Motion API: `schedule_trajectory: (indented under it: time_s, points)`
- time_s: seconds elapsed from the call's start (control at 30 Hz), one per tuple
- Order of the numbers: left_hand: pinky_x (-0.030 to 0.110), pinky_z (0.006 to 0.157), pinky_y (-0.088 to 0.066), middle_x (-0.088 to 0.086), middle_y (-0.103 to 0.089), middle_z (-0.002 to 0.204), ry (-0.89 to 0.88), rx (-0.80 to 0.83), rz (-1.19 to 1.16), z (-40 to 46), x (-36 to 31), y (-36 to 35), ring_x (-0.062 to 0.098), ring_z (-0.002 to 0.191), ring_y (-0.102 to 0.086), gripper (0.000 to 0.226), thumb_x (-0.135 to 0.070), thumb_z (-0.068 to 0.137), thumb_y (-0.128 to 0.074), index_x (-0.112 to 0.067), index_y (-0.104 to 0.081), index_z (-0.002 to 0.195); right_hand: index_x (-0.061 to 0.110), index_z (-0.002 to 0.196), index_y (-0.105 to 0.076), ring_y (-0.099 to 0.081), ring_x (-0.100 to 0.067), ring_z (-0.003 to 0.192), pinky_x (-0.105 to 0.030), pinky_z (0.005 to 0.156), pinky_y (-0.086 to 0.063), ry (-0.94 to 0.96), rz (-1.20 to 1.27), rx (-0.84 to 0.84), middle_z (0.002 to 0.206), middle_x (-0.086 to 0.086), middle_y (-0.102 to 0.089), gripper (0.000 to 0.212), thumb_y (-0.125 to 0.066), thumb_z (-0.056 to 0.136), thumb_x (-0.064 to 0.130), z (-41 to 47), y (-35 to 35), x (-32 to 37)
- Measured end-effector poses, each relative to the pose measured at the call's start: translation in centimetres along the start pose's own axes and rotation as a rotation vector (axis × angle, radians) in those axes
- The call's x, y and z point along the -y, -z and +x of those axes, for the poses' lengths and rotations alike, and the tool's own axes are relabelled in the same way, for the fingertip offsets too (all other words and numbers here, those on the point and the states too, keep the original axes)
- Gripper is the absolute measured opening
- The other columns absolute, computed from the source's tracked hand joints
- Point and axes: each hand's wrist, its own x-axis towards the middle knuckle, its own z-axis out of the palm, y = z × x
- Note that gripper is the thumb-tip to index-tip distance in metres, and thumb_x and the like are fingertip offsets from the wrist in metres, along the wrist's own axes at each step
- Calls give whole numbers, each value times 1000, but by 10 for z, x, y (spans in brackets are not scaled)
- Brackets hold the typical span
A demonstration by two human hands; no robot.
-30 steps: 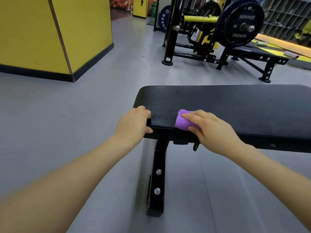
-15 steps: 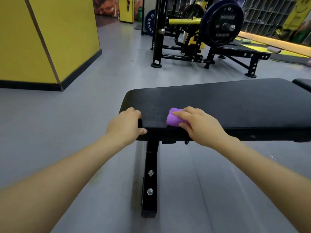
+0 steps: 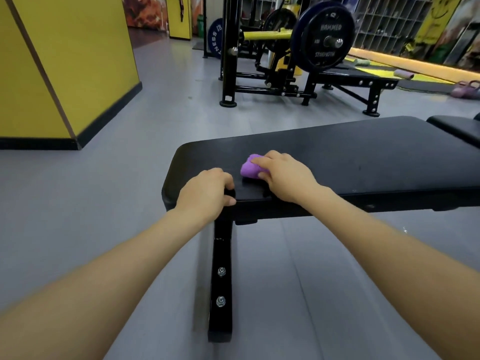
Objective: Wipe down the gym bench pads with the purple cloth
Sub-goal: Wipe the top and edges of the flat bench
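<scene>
Purple cloth (image 3: 250, 169), bunched, on black bench pad (image 3: 363, 157), gripped under right hand (image 3: 284, 175). Left hand (image 3: 207, 194) curls over the pad's near left edge, hands apart.

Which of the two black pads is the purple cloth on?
The long pad nearest the person: the right hand holds the purple cloth on it. The second pad at the right edge is untouched.
</scene>
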Motion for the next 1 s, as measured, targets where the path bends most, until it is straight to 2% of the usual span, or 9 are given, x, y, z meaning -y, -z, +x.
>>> schedule_trajectory:
  time_s: [0.1,0.17,0.27,0.43,0.5,0.6,0.67,0.77,1.0]
  points:
    - [34,78,-45,-3,-58,108,10,24,-5,2,-1,1,23,101,-55,29,-27,82,-69,-20,-63,109,35,135,-42,-42,-16,119,-35,79,-48,21,36,-64,130,10,-45,38,-42,97,32,-68,14,-19]
    - [35,79,-47,-2,-59,109,14,38,6,4,-1,3,23,101,-56,29,-28,82,-70,-20,-63,109,37,134,-42,-42,-14,118,-34,79,-49,4,34,-70,130,13,-45,38,-42,97,31,-76,19,-27]
    - [36,79,-49,0,-60,110,23,46,19,5,-3,4,24,100,-58,30,-28,81,-70,-21,-63,109,35,137,-41,-43,-22,116,-36,81,-47,-70,3,-29,130,5,-46,39,-41,98,29,-33,14,-27]
    - [36,79,-47,1,-58,110,21,41,80,3,-7,2,25,100,-56,28,-27,84,-66,-20,-61,111,29,139,-39,-38,-28,123,-43,90,-43,-168,11,34,137,-3,-40,40,-39,99,26,26,-1,-18]
    - [38,82,-49,2,-58,112,40,55,101,2,-11,3,27,101,-56,27,-24,84,-66,-20,-60,110,29,139,-39,-39,-27,121,-41,86,-44,-146,12,13,135,-4,-41,40,-39,99,26,12,0,-13]
    - [40,84,-50,1,-58,114,28,51,103,4,-25,4,26,103,-57,28,-10,84,-60,-22,-61,108,28,133,-44,-42,-23,113,-33,70,-41,-61,-9,-95,126,0,-45,34,-38,99,28,-29,2,-19]
    - [39,83,-50,-1,-58,113,-26,29,68,6,-45,1,24,102,-57,22,-15,86,-58,-23,-62,106,28,129,-45,-44,-20,107,-30,63,-37,-39,-47,-146,121,3,-47,31,-38,99,29,-54,6,-30]
    - [38,87,-48,-2,-57,114,-105,-16,15,12,-81,-7,23,105,-55,23,-24,87,-60,-23,-61,110,28,128,-45,-45,-19,104,-29,60,-34,-55,-98,-174,118,3,-47,30,-37,99,30,-80,17,-55]
    - [38,86,-48,-2,-55,117,-160,-44,-45,15,-149,-38,23,107,-55,25,-20,89,-58,-21,-60,113,26,127,-46,-45,-20,104,-30,58,-30,-183,-176,-239,117,1,-47,29,-38,99,26,-123,31,-117]
